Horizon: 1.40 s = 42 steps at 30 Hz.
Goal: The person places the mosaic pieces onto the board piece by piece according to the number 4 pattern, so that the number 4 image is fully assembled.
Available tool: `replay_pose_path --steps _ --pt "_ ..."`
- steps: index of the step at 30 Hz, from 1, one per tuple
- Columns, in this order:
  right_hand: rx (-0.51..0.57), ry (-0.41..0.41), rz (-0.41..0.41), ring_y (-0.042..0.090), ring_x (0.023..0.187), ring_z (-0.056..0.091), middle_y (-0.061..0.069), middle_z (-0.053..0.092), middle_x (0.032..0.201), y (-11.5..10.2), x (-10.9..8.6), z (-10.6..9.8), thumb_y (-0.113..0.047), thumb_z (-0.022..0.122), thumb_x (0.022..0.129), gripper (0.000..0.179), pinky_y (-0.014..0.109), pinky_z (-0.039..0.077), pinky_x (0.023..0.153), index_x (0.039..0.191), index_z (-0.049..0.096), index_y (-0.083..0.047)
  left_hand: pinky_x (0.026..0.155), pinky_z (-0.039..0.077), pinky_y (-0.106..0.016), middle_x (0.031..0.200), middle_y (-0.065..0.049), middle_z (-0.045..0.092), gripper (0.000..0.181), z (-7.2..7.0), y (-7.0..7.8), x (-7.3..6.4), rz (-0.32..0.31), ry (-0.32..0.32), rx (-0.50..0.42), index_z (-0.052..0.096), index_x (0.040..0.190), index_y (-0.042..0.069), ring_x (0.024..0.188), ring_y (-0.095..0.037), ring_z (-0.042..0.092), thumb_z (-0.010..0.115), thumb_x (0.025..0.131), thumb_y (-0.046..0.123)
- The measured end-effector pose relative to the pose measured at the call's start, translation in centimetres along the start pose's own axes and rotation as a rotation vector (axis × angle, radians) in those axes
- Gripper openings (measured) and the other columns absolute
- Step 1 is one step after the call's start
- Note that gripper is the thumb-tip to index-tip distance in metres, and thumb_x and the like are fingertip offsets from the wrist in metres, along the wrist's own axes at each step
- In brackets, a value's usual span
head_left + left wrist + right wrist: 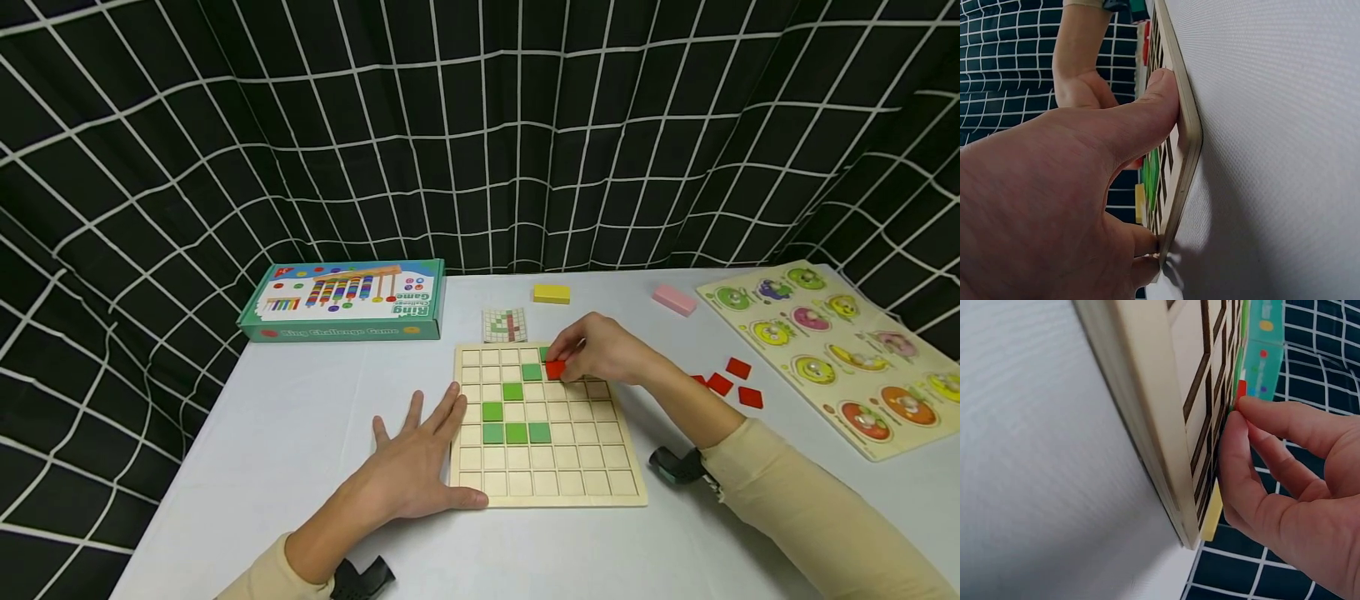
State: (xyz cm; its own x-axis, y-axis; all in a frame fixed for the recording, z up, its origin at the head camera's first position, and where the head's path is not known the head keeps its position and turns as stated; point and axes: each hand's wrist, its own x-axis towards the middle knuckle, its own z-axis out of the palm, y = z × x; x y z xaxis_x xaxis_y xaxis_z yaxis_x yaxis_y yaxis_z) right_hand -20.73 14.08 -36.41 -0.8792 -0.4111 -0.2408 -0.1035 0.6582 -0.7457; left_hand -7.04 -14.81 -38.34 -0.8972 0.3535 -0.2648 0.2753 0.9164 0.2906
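A pale wooden grid board (555, 502) lies on the white table, with several green square tiles (516, 432) set in its cells. My right hand (606, 352) pinches a red square tile (554, 370) between thumb and fingers, low over the far rows, beside the upper green tiles. In the right wrist view that red tile (1241, 390) peeks past the fingertips. Along the board's left side my left hand (412, 471) is spread, fingers straight at the edge. Its thumb rests on the near left corner, as the left wrist view also shows.
Several loose red tiles (738, 367) lie right of the board. Behind it are a small pattern card (504, 326), a yellow block (551, 294) and a pink block (674, 300). A game box (345, 332) stands back left; a fruit puzzle board (817, 379) lies at right.
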Motion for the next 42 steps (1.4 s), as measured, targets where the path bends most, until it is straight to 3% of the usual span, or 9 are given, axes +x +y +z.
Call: replay_pose_path --steps 30,42 --pt "-0.026 0.015 -0.003 0.019 0.083 0.060 0.010 0.071 0.088 -0.2 0.3 0.5 0.008 0.084 0.072 0.028 0.028 0.052 0.072 0.098 0.079 -0.002 0.101 0.018 -0.092 0.177 0.003 0.006 0.126 0.1 0.1 0.2 -0.005 0.001 0.002 0.018 0.168 0.016 0.158 -0.051 0.013 0.076 0.075 0.078" --pt "-0.035 0.014 -0.029 0.019 0.088 0.065 0.010 0.075 0.097 0.2 -0.9 -0.5 -0.001 0.084 0.081 0.022 0.028 0.053 0.078 0.102 0.079 -0.004 0.100 0.016 -0.093 0.177 0.002 0.005 0.126 0.1 0.0 0.1 0.000 -0.002 -0.003 0.017 0.168 0.015 0.158 -0.052 0.011 0.075 0.076 0.078"
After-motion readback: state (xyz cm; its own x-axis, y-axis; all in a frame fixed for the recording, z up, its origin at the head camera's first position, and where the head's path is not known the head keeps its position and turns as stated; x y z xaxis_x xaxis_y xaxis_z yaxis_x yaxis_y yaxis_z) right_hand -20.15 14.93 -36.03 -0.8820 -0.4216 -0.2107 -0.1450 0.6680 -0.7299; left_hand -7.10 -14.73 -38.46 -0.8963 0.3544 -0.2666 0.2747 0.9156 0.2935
